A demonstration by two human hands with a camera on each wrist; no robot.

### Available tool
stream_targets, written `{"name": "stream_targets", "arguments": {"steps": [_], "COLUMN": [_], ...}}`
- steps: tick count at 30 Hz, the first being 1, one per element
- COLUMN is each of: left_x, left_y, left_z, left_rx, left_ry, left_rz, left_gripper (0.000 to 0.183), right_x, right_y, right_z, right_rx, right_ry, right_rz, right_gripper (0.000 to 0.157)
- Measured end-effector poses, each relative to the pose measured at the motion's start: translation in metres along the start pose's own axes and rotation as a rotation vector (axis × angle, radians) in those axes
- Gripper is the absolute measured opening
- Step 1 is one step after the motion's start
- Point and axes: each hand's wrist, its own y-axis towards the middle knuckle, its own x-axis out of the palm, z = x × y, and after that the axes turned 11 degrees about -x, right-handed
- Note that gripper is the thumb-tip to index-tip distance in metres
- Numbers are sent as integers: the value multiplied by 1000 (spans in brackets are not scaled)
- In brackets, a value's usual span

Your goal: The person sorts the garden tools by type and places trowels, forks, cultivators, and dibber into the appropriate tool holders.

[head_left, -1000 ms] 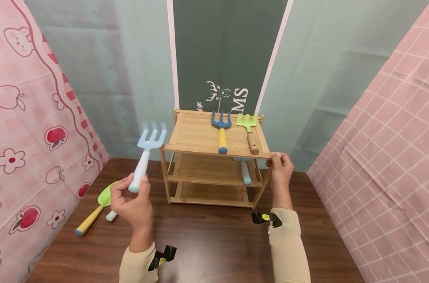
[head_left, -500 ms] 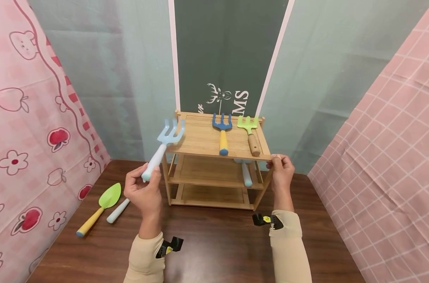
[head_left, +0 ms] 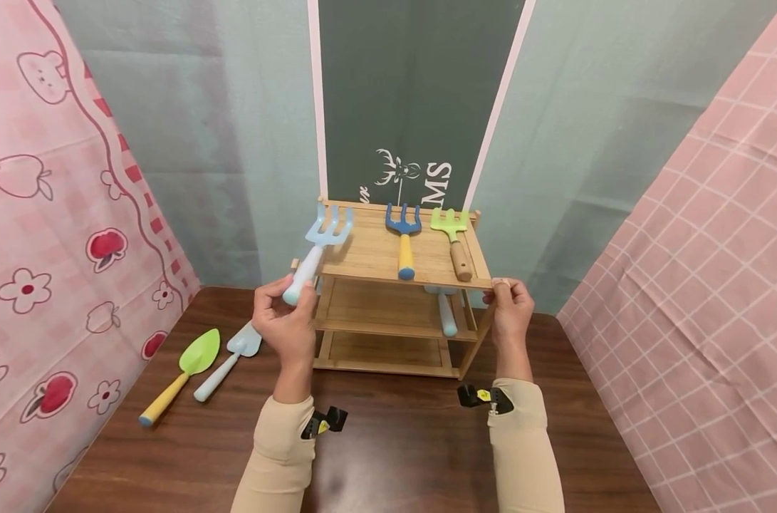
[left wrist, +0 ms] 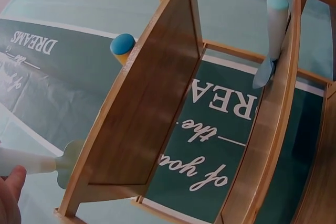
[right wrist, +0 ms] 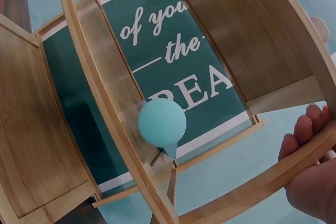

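My left hand [head_left: 287,324] pinches the handle end of a light blue hand fork [head_left: 327,234], its prongs pointing away over the left part of the rack's top shelf. In the left wrist view, the fork's white handle [left wrist: 26,161] lies between thumb and fingers. My right hand [head_left: 512,313] grips the front right corner of the wooden three-tier rack [head_left: 362,265]; its fingers [right wrist: 303,129] curl round the frame in the right wrist view. On the top shelf lie a navy fork with a yellow handle [head_left: 405,256] and a green fork with a wooden handle [head_left: 460,261].
A pale-handled tool [head_left: 448,318] lies at the right of the middle shelf, its head partly hidden. Left on the brown table [head_left: 394,442] are a green trowel with a yellow handle [head_left: 199,352] and a light blue trowel [head_left: 243,342]. A printed curtain [head_left: 420,85] hangs behind.
My left hand has carried the light blue fork rightward, from beside the rack to over its top shelf. The light blue trowel's blade has come into view. My right hand stays at the corner.
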Motion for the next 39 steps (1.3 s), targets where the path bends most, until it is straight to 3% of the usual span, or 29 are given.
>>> {"name": "stream_targets", "arguments": {"steps": [5,10,16,21,26,30,33,39], "left_x": [11,21,38,47,47,43,42,45], "left_y": [2,5,5,9,14,20,23,24], "left_z": [-7,-10,6,10,-4,-23,-28,-31], "left_rx": [5,-50,-110,-103,-89,-134,-148,-48], "left_ry": [33,80,174,273,339,351,372,502], "left_rz": [2,-3,-22,-27,-14,-17,-22,-24], "left_gripper": [22,21,19,17,15,15,15,16], "right_x": [-1,0,0,-1,0,0,0,0], "right_y": [0,0,1,0,0,0,0,0], "right_z": [0,0,0,0,0,-1,-1,0], "right_rx": [-1,1,5,6,8,7,9,12], "right_ry": [15,16,24,19,26,25,23,22], "right_rz": [0,-6,-10,-15,-13,-14,-10,0], "right_gripper": [19,18,19,19,18,19,18,19]}}
